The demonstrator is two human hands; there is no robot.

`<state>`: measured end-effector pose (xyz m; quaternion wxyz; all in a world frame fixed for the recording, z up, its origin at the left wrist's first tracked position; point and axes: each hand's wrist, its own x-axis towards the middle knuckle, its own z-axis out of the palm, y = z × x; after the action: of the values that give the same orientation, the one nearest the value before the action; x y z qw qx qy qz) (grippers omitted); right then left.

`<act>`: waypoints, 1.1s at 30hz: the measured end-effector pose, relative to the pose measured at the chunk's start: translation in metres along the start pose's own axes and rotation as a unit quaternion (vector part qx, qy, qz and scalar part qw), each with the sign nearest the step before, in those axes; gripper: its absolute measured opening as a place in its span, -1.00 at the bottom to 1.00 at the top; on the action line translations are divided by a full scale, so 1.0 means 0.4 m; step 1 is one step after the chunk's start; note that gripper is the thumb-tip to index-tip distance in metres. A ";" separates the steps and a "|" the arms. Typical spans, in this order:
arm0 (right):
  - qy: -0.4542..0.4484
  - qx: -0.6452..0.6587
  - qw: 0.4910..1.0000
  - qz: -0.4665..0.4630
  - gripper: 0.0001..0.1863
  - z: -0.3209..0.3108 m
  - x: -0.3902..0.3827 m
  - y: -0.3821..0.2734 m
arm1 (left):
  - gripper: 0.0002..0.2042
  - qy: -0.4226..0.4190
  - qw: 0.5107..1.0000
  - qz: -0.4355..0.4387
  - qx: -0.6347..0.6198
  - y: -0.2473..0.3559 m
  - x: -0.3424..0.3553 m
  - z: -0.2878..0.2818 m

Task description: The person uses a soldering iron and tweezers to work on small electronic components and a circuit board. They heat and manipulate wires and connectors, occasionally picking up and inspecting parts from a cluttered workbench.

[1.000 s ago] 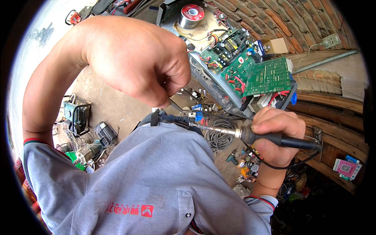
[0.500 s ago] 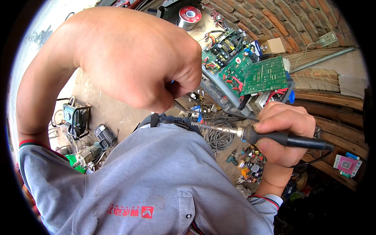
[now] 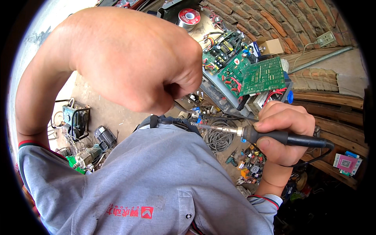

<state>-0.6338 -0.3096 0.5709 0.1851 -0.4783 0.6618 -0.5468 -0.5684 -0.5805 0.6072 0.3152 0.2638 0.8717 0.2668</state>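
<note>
My left hand (image 3: 137, 62) is closed in a fist, large in the upper left, its fingers curled under out of sight. From below its fingers sticks a thin dark metal piece (image 3: 181, 107); the kind of tool cannot be made out. My right hand (image 3: 288, 123) grips the black handle of a soldering iron (image 3: 231, 130), its tip pointing left. That tip lies in front of my waist, a little below the thin piece and seemingly apart from it. A black cord (image 3: 319, 156) loops from the handle's end past my right wrist.
Beyond my hands stands a grey metal case (image 3: 223, 96) with green circuit boards (image 3: 263, 76). Behind it are a solder spool (image 3: 189, 16) and an open carton (image 3: 272, 46). Coiled cable (image 3: 219, 139), a drill (image 3: 232, 158), a motor (image 3: 105, 136) and a framed machine (image 3: 75, 117) lie below.
Both hands keep nearly the same pose and grips. The view has shifted very slightly, and the soldering iron has hardly moved.
</note>
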 end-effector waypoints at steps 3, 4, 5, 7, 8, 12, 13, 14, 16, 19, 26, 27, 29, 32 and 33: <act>0.001 -0.003 1.000 -0.006 -0.74 0.002 0.002 -0.003 | -0.82 0.002 1.000 0.009 -0.005 0.000 0.000 -0.001; 0.001 -0.001 1.000 -0.012 -0.74 0.002 0.003 -0.004 | -0.82 0.002 1.000 0.013 -0.005 0.000 0.000 -0.001; -0.002 -0.003 1.000 -0.006 -0.74 0.003 0.004 -0.005 | -0.82 0.003 1.000 0.010 -0.002 0.001 0.000 -0.001; -0.002 0.003 1.000 -0.007 -0.73 0.006 0.003 -0.006 | -0.82 0.003 1.000 0.003 0.003 0.000 -0.001 0.001; -0.016 0.001 1.000 -0.005 -0.73 0.007 0.002 -0.004 | -0.82 0.016 1.000 0.011 0.012 -0.001 -0.002 0.000; -0.011 0.028 0.999 -0.028 -0.72 0.008 -0.015 0.012 | -0.81 0.056 0.998 0.009 -0.009 -0.018 -0.017 0.008; 0.005 0.037 0.998 -0.040 -0.72 0.005 -0.024 0.016 | -0.80 0.073 0.996 0.019 -0.037 -0.025 -0.023 0.014; 0.027 0.047 0.998 -0.037 -0.72 0.001 -0.035 0.021 | -0.81 0.077 0.996 0.000 -0.046 -0.035 -0.028 0.022; 0.075 0.068 0.994 -0.038 -0.71 -0.011 -0.061 0.032 | -0.81 0.099 0.992 -0.008 -0.081 -0.061 -0.034 0.047; 0.169 0.134 0.976 -0.032 -0.70 -0.002 -0.120 0.059 | -0.84 0.183 0.970 -0.014 -0.162 -0.096 -0.048 0.109; 0.394 0.212 0.893 -0.044 -0.71 0.107 -0.319 0.120 | -0.84 0.265 0.883 -0.091 -0.377 -0.134 -0.019 0.296; 0.437 0.211 0.873 -0.048 -0.72 0.127 -0.353 0.117 | -0.83 0.257 0.887 -0.097 -0.372 -0.135 -0.009 0.320; 0.520 0.190 0.830 -0.068 -0.74 0.171 -0.422 0.101 | -0.83 0.250 0.854 -0.068 -0.451 -0.136 0.020 0.367; 0.665 0.077 0.743 -0.013 -0.73 0.243 -0.535 0.032 | -0.87 0.196 0.819 -0.016 -0.539 -0.142 0.067 0.416; 0.671 0.035 0.740 -0.019 -0.71 0.262 -0.572 0.010 | -0.89 0.170 0.804 0.004 -0.569 -0.144 0.089 0.430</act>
<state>-0.4467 -0.1758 0.4686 -0.3009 0.0071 0.5863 -0.7521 -0.4897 -0.5481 0.4430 0.2542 -0.0089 0.6018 0.7570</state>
